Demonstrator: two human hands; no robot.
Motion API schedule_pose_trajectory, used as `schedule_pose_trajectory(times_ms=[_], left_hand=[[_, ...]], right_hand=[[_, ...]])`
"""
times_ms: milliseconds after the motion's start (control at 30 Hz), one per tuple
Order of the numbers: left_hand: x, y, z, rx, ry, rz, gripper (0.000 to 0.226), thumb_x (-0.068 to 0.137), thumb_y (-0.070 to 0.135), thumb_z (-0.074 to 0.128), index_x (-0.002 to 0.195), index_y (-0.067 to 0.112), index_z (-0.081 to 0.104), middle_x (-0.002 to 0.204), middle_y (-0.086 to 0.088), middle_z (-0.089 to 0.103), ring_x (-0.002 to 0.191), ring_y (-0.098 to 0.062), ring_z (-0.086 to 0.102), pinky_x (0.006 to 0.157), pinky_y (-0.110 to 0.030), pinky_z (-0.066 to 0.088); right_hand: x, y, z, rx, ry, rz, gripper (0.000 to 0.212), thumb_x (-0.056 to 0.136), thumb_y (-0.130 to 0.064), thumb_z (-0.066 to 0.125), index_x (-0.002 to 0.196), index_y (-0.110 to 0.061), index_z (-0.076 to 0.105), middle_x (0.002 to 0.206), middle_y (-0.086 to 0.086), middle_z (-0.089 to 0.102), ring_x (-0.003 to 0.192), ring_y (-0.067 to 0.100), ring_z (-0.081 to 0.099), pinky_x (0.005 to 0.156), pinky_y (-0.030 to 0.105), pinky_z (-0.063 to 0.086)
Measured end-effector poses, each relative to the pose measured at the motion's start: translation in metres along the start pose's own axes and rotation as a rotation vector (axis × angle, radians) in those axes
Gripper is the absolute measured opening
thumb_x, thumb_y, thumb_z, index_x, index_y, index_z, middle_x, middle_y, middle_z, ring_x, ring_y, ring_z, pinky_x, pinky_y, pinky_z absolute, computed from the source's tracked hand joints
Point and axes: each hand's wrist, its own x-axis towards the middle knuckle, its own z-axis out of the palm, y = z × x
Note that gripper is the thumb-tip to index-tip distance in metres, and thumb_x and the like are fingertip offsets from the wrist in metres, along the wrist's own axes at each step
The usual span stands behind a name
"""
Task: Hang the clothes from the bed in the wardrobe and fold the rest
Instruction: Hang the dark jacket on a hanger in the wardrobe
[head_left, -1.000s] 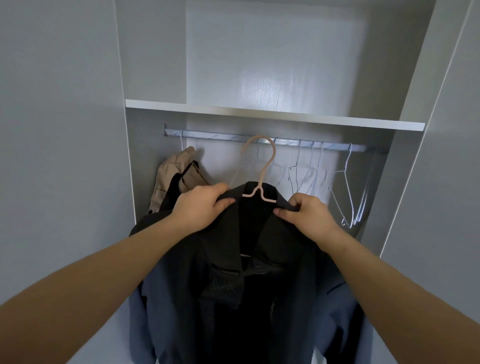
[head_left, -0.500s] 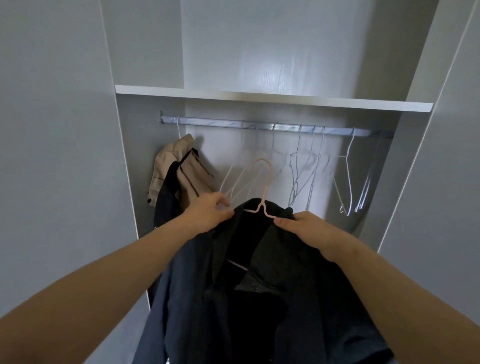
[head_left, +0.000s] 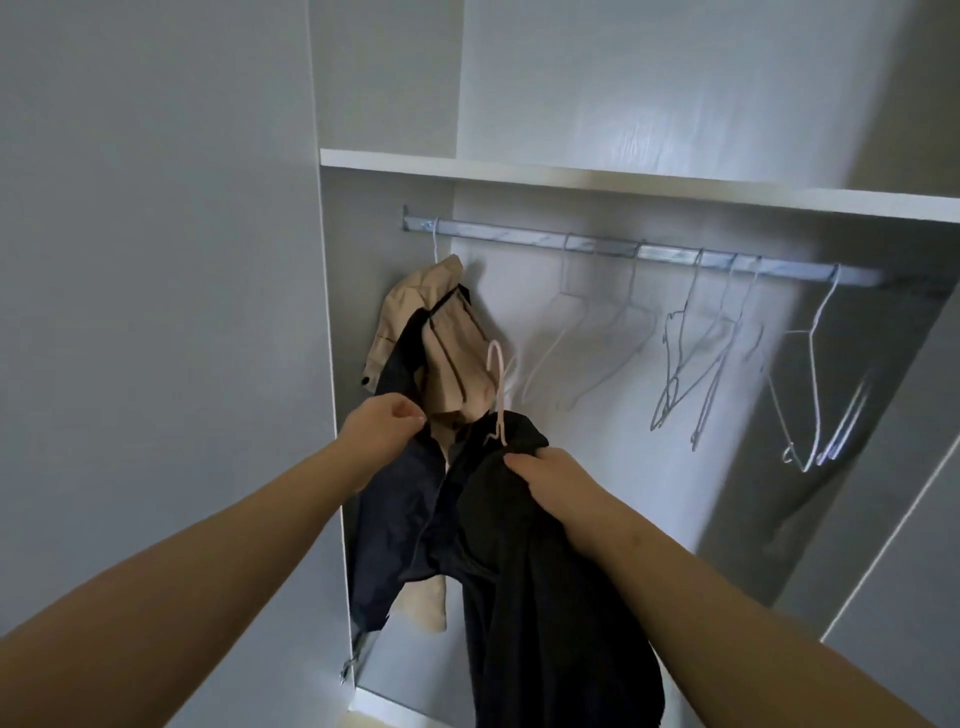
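Note:
A dark shirt (head_left: 524, 561) hangs on a pale pink hanger (head_left: 497, 387) in front of the open wardrobe. My left hand (head_left: 382, 428) pinches the shirt's left shoulder. My right hand (head_left: 550, 480) grips the right shoulder just below the hanger's neck. The hanger's hook points up, well below the metal rail (head_left: 519, 236). A beige garment (head_left: 447, 338) hangs at the rail's left end, right behind the shirt.
Several bare wire hangers (head_left: 691, 353) hang along the rail to the right. A white shelf (head_left: 571, 174) runs above the rail. The wardrobe's side panel (head_left: 156, 312) stands at left, and a door edge (head_left: 893, 545) at right.
The shirt and hanger have swung left and turned side-on, close to the beige garment. The view has shifted right and down, and the rail now sits higher above the hook.

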Motion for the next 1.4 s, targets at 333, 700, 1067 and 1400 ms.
schedule_pose_trajectory(times_ms=[333,700,1067,1400], left_hand=[[0.095,-0.01,-0.01,-0.078,-0.038,-0.009,0.018,0.092,0.011,0.05,0.082,0.022,0.059,0.09,-0.003,0.059,0.085,-0.017,0.058,0.07,-0.028,0.048],[0.244,-0.008,0.017,-0.23,-0.244,-0.175,0.023,0.093,0.003,0.043,0.102,0.014,0.061,0.079,0.002,0.051,0.068,-0.009,0.046,0.049,-0.022,0.032],[0.329,-0.027,0.047,0.015,-0.282,-0.234,0.048,0.094,0.013,0.046,0.14,0.008,0.032,0.141,-0.019,0.036,0.124,-0.036,0.04,0.103,-0.038,0.038],[0.36,-0.001,0.055,0.152,-0.304,-0.252,0.042,0.102,0.022,0.032,0.137,0.001,0.034,0.14,-0.016,0.039,0.122,-0.031,0.043,0.1,-0.03,0.037]], right_hand=[[0.099,-0.028,0.049,0.127,0.053,-0.005,0.015,0.094,-0.016,0.049,0.103,-0.006,0.056,0.092,0.007,0.061,0.084,0.02,0.059,0.067,0.024,0.048],[0.237,-0.065,0.059,0.191,0.377,0.11,0.031,0.09,-0.011,0.051,0.118,0.001,0.054,0.106,0.017,0.059,0.098,0.03,0.058,0.086,0.036,0.05],[0.286,-0.078,0.004,0.25,0.551,0.177,0.03,0.083,-0.014,0.055,0.11,-0.001,0.052,0.106,0.021,0.06,0.098,0.034,0.06,0.089,0.042,0.051],[0.319,-0.096,-0.014,0.072,0.6,0.039,0.018,0.083,-0.02,0.061,0.071,-0.01,0.054,0.078,0.011,0.06,0.074,0.024,0.06,0.068,0.031,0.052]])
